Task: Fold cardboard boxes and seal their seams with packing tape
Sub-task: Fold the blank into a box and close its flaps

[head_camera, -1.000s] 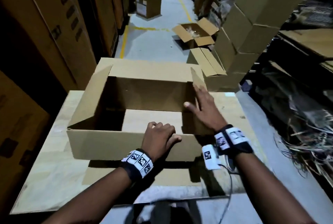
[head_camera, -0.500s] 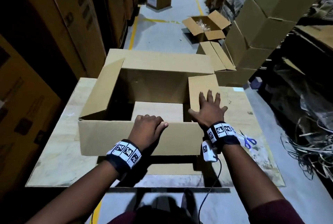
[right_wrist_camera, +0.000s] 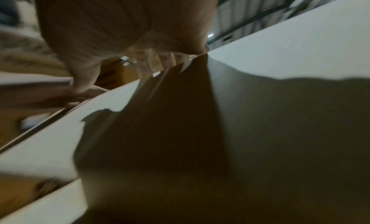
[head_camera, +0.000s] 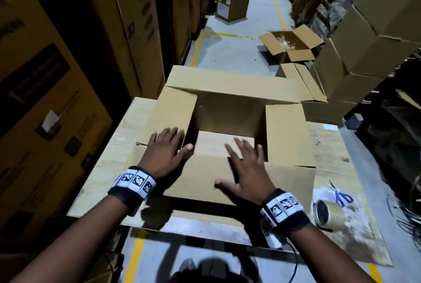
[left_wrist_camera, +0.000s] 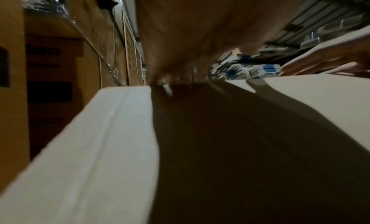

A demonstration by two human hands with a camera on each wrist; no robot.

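Pressing flaps down on the cardboard box (head_camera: 230, 100), which sits toward the middle of the table (head_camera: 107, 152), open side up; both hands work flat, fingers straight and spread, nothing gripped. Left hand (head_camera: 165, 154) lies on the left short flap (head_camera: 175, 114), thumb reaching over its inner edge; right hand (head_camera: 245, 173) lies palm-down on the near long flap (head_camera: 200, 182), which is already tipped inward over the opening. Right short flap (head_camera: 284, 134) is folded roughly level; far long flap (head_camera: 227, 84) stands up and leans away. Wrist views are blurred; they show only palms close over pale cardboard.

Key relation: box's long axis runs left to right across the table; the coming seam should lie along that axis, between near and far long flaps. Far flap is beyond both hands, so a forward reach is needed; neither hand looks clearly nearer. Tape roll (head_camera: 323, 213) and scissors (head_camera: 340, 195) lie near the table's right edge, just beside the right wrist; judgement: right hand is better placed to fetch tape.
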